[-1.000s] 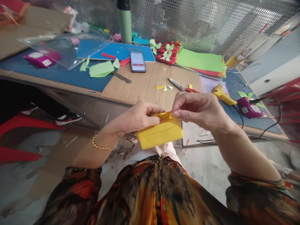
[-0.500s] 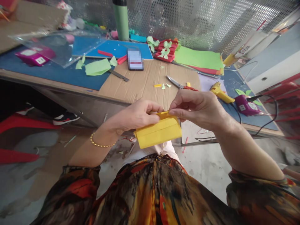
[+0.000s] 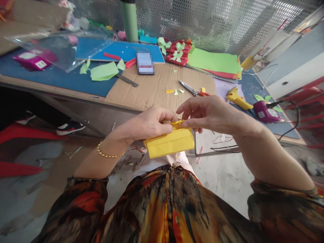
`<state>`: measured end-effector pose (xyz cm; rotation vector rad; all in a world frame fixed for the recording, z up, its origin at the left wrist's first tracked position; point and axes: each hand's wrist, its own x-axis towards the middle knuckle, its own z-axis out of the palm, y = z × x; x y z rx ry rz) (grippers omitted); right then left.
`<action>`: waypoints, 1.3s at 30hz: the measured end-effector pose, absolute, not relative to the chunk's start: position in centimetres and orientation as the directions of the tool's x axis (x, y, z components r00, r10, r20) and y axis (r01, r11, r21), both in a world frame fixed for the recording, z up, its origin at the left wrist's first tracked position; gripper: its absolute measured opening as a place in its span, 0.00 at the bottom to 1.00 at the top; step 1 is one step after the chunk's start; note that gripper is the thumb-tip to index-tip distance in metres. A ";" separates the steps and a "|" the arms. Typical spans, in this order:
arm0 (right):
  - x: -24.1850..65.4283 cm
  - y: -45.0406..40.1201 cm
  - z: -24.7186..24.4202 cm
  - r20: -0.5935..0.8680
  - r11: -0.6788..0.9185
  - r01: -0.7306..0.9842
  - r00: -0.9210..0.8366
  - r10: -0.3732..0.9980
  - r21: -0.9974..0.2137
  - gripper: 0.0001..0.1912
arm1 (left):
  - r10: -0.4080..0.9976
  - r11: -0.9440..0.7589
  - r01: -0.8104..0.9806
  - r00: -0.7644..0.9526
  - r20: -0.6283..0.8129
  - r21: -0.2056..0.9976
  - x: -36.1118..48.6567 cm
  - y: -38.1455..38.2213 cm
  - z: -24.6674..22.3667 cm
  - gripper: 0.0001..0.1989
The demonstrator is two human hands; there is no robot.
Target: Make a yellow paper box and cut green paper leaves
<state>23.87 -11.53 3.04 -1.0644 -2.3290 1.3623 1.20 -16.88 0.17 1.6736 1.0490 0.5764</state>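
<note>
Mid-frame, the left hand (image 3: 152, 123) is pinching the yellow paper (image 3: 172, 143); the right hand (image 3: 210, 113) is now lifting its forefinger, seemingly leaving the left supporting; whether the right grip is holding is unclear.

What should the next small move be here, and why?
Probably have the right hand lower its index finger onto the upper edge of the folded yellow paper and pinch: that finger is raised, the thumb sits at the edge, and the left hand grips the paper.
</note>
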 end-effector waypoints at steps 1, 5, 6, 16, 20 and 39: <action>23.9 -11.3 3.1 -0.178 0.297 0.490 -0.711 0.680 -0.819 0.26 | 0.856 -0.102 0.378 0.505 -0.113 0.920 1.2 -16.8 0.2 0.12; 23.9 -10.7 3.5 -0.229 0.339 0.556 -0.715 0.660 -0.759 0.20 | 0.862 -0.119 0.442 0.490 -0.128 0.889 1.2 -16.6 0.4 0.12; 23.8 -10.6 3.7 -0.234 0.348 0.565 -0.716 0.658 -0.748 0.19 | 0.868 -0.118 0.456 0.479 -0.132 0.882 1.3 -16.6 0.5 0.12; 22.7 -10.1 3.6 -0.265 0.380 0.633 -0.688 0.676 -0.675 0.10 | 0.895 -0.065 0.510 0.410 -0.176 0.858 1.7 -16.2 0.5 0.12; 22.6 -10.0 3.5 -0.165 0.441 0.606 -0.692 0.703 -0.662 0.11 | 0.911 -0.072 0.493 0.386 -0.144 0.867 1.6 -16.1 0.3 0.12; 22.5 -9.8 3.7 -0.118 0.557 0.577 -0.750 0.651 -0.597 0.13 | 0.937 -0.031 0.481 0.320 -0.143 0.876 2.0 -16.1 0.6 0.18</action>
